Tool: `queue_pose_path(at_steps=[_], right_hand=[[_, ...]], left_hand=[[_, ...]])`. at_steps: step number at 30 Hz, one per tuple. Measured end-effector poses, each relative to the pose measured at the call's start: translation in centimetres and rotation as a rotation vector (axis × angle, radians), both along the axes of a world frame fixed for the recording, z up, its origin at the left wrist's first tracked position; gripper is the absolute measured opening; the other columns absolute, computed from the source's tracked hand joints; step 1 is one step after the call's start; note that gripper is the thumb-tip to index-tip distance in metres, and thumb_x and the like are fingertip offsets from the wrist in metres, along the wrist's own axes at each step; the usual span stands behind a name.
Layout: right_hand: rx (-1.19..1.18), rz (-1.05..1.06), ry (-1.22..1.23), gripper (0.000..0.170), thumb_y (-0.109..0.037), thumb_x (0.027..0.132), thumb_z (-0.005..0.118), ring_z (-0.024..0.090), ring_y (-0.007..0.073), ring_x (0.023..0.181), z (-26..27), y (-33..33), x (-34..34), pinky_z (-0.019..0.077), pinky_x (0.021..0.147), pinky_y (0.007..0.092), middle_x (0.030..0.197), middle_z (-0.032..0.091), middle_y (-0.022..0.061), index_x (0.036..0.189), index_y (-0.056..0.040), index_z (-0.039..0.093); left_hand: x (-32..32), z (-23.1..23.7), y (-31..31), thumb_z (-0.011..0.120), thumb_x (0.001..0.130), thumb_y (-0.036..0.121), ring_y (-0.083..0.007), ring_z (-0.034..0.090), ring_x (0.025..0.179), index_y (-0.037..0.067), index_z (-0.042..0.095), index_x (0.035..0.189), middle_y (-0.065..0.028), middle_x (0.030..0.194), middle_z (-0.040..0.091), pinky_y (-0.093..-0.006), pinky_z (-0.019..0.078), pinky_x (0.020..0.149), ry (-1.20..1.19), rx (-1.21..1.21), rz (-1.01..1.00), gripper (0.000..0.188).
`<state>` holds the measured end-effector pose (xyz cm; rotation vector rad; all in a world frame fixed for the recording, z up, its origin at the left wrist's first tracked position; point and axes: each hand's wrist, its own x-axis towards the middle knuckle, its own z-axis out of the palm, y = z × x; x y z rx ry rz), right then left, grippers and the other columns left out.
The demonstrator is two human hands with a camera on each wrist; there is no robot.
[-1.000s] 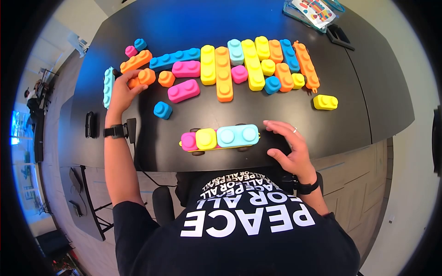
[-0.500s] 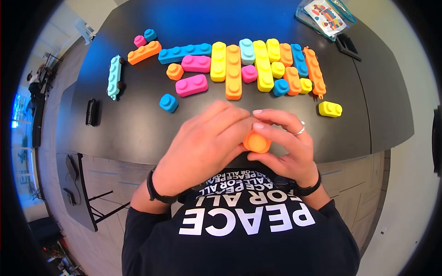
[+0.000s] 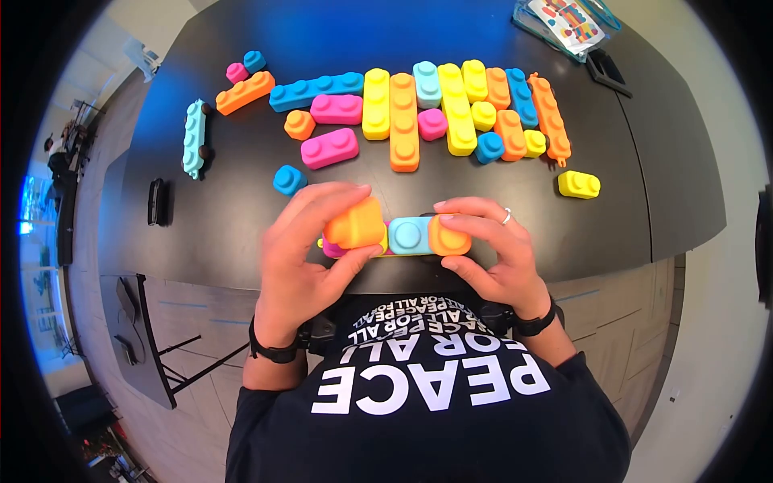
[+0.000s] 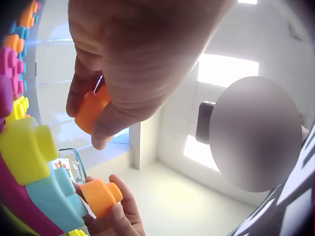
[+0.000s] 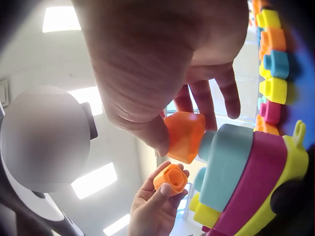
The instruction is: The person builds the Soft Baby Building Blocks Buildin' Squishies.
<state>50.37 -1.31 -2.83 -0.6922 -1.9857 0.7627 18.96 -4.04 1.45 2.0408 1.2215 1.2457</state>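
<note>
In the head view my left hand point(image 3: 298, 262) pinches a small orange block point(image 3: 357, 224) above the left part of the wheeled toy stack. The right wrist view shows that block's hollow underside. My right hand point(image 3: 506, 262) pinches a second orange block point(image 3: 451, 235) right at the right stud of a light blue two-stud block point(image 3: 408, 235). Beneath it, a long magenta block point(image 5: 242, 182) sits on a yellow wheeled base point(image 5: 268, 194). A yellow block point(image 4: 28, 150) stands beside the light blue one, mostly hidden by my left hand in the head view.
Across the table's far side lie several blocks, including a long orange one point(image 3: 404, 125), a magenta one point(image 3: 330, 148) and a blue one point(image 3: 289, 180). A light blue wheeled base point(image 3: 194, 138) stands left, an orange wheeled base point(image 3: 551, 119) right. A clear case point(image 3: 578, 56) lies at the back right.
My left hand has come from the far left with orange blocks to the stack. Both hands met around them, then parted, each holding one. The right block now sits at the light blue block.
</note>
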Motion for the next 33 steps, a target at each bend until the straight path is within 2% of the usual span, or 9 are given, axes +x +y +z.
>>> queue_pose_path(at_steps=[5, 8, 14, 17, 20, 25, 28, 33], right_hand=[[-0.035, 0.003, 0.027, 0.053, -0.01, 0.096, 0.097, 0.079, 0.0383, 0.13, -0.7, 0.1, -0.2, 0.0635, 0.112, 0.0462, 0.146, 0.08, 0.019, 0.146, -0.0062, 0.079], [-0.047, 0.02, 0.064, 0.057, -0.007, 0.094, 0.098, 0.079, 0.0387, 0.131, -1.7, 0.2, -0.4, 0.0633, 0.112, 0.0464, 0.146, 0.08, 0.0189, 0.148, -0.007, 0.078], [-0.019, 0.03, 0.086, 0.065, -0.003, 0.092, 0.099, 0.078, 0.0388, 0.13, -2.4, 0.3, -0.7, 0.0631, 0.111, 0.0467, 0.144, 0.079, 0.0184, 0.151, -0.0092, 0.073], [-0.005, 0.021, 0.08, 0.067, -0.003, 0.091, 0.1, 0.078, 0.0387, 0.128, -2.7, 0.3, -0.8, 0.0632, 0.109, 0.0465, 0.143, 0.079, 0.018, 0.151, -0.0097, 0.072], [0.002, 0.01, 0.074, 0.068, -0.005, 0.09, 0.101, 0.078, 0.0384, 0.126, -2.8, 0.3, -0.9, 0.0636, 0.108, 0.0463, 0.141, 0.079, 0.018, 0.151, -0.0101, 0.072], [0.015, -0.007, 0.072, 0.068, -0.007, 0.09, 0.102, 0.078, 0.038, 0.124, -3.0, 0.2, -1.1, 0.0643, 0.106, 0.0461, 0.14, 0.079, 0.0179, 0.151, -0.0101, 0.072], [0.052, -0.011, 0.018, 0.068, -0.017, 0.094, 0.104, 0.081, 0.0389, 0.125, -3.5, 0.3, -0.8, 0.0656, 0.105, 0.047, 0.141, 0.081, 0.0224, 0.152, -0.0098, 0.068], [0.026, -0.023, 0.013, 0.07, -0.01, 0.091, 0.104, 0.081, 0.0366, 0.128, -3.2, 0.3, -0.7, 0.0636, 0.109, 0.0467, 0.14, 0.082, 0.0202, 0.152, -0.0061, 0.068]], left_hand=[[0.4, -0.7, -0.3, 0.103, 0.083, 0.0, -0.0323, 0.08, 0.123, 0.004, 0.08, 0.147, -0.0166, 0.133, 0.08, -0.0426, 0.0649, 0.104, -0.039, -0.049, -0.015, 0.068], [1.2, -1.3, -0.4, 0.103, 0.083, 0.001, -0.0296, 0.08, 0.123, 0.005, 0.077, 0.149, -0.0154, 0.134, 0.081, -0.0428, 0.0654, 0.102, -0.174, -0.103, -0.024, 0.071], [1.5, -0.5, 1.1, 0.104, 0.084, 0.008, -0.0362, 0.079, 0.121, 0.007, 0.076, 0.145, -0.0133, 0.136, 0.082, -0.0475, 0.0634, 0.104, 0.093, -0.025, -0.184, 0.067], [2.2, -0.7, 1.7, 0.103, 0.085, 0.012, -0.0404, 0.078, 0.121, 0.007, 0.077, 0.144, -0.0139, 0.135, 0.082, -0.0502, 0.0616, 0.107, 0.144, -0.003, -0.21, 0.065], [2.6, -1.1, 2.0, 0.102, 0.086, 0.012, -0.0398, 0.079, 0.122, 0.008, 0.077, 0.144, -0.014, 0.133, 0.083, -0.0508, 0.061, 0.109, 0.126, -0.047, -0.238, 0.063], [2.4, -2.4, 2.3, 0.106, 0.085, 0.013, -0.0344, 0.081, 0.122, 0.007, 0.081, 0.141, -0.013, 0.132, 0.086, -0.0442, 0.0637, 0.106, 0.033, -0.143, -0.239, 0.062], [2.1, -3.4, 2.5, 0.107, 0.084, 0.01, -0.0321, 0.082, 0.122, 0.006, 0.081, 0.14, -0.0121, 0.133, 0.087, -0.0427, 0.0638, 0.107, -0.013, -0.178, -0.247, 0.062], [2.3, -3.6, 2.4, 0.106, 0.083, 0.007, -0.0304, 0.083, 0.123, 0.006, 0.081, 0.139, -0.0115, 0.134, 0.087, -0.0418, 0.0639, 0.107, -0.028, -0.202, -0.242, 0.061]])
